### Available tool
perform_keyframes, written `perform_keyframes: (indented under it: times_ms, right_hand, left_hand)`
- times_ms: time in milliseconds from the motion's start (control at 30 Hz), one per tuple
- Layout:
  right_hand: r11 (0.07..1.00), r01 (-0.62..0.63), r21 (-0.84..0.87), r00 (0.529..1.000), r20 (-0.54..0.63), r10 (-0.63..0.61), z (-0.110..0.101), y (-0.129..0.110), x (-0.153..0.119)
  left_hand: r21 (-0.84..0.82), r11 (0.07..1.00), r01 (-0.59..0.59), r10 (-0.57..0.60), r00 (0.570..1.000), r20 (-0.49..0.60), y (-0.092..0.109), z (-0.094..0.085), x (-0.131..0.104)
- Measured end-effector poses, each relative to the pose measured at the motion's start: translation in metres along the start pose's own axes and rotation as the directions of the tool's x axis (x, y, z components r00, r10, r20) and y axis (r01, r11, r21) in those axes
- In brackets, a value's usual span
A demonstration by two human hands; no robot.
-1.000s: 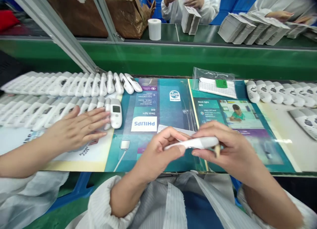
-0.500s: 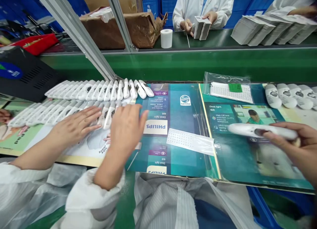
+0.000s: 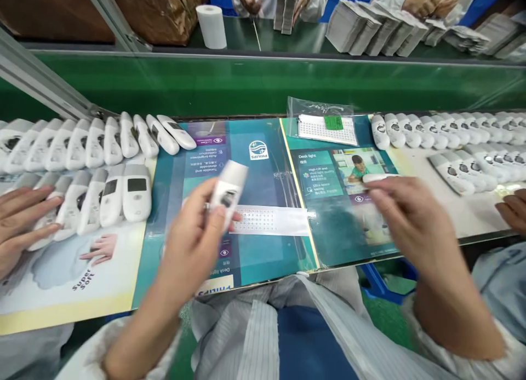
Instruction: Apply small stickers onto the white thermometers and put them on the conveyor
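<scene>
My left hand (image 3: pixel 197 226) is closed around a white handheld device (image 3: pixel 228 191) with a grey end and a small dark window, tilted upward. Under its fingers lies a white sheet with rows of small marks (image 3: pixel 283 221). My right hand (image 3: pixel 411 221), slightly blurred, grips a second white handheld device (image 3: pixel 380 178); only its near end shows past the fingers. To the left, two rows of similar devices lie side by side, with a screened one (image 3: pixel 137 193) closest to me. More devices (image 3: pixel 405 131) line the right side.
A clear bag of marked sheets (image 3: pixel 326 129) lies at the back. Co-workers' hands rest at the far left (image 3: pixel 24 221) and far right (image 3: pixel 513 210). Beyond the green ledge (image 3: pixel 246 84) stand a paper roll (image 3: pixel 211 27) and stacked leaflets (image 3: pixel 353 27). A metal post (image 3: pixel 49 76) leans at left.
My view has swung right. My left hand, over the left rows before, now holds a device above the marked sheet. My right hand still holds its device, now seen nearly edge-on.
</scene>
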State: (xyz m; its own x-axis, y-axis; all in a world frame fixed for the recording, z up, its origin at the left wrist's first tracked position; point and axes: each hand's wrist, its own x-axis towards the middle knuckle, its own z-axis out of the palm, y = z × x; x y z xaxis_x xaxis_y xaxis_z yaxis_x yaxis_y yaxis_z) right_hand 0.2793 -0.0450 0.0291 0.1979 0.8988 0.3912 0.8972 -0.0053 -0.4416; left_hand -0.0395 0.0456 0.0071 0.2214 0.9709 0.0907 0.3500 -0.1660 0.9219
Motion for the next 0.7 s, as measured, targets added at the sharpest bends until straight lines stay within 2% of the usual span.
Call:
perform_keyframes:
  times_ms: [100,200,300,700]
  right_hand:
    - [0.983,0.047,0.175,0.97,0.229,-0.087,0.033,-0.047,-0.013]
    - [0.991,0.057,0.122,0.95,0.298,-0.091,0.059,-0.069,-0.017]
    - [0.997,0.068,0.04,0.956,0.283,-0.076,0.071,-0.07,-0.015]
    - [1.0,0.019,0.011,0.957,0.291,-0.021,0.081,-0.072,-0.013]
  left_hand:
    - [-0.058,0.997,-0.051,0.06,0.986,0.156,0.0,0.034,-0.015]
    - [-0.095,0.996,0.003,0.015,0.982,0.189,-0.006,0.05,-0.02]
    - [-0.131,0.991,0.034,-0.012,0.986,0.167,-0.011,0.052,-0.02]
    - [-0.149,0.989,0.02,0.0,0.992,0.13,-0.011,0.054,-0.023]
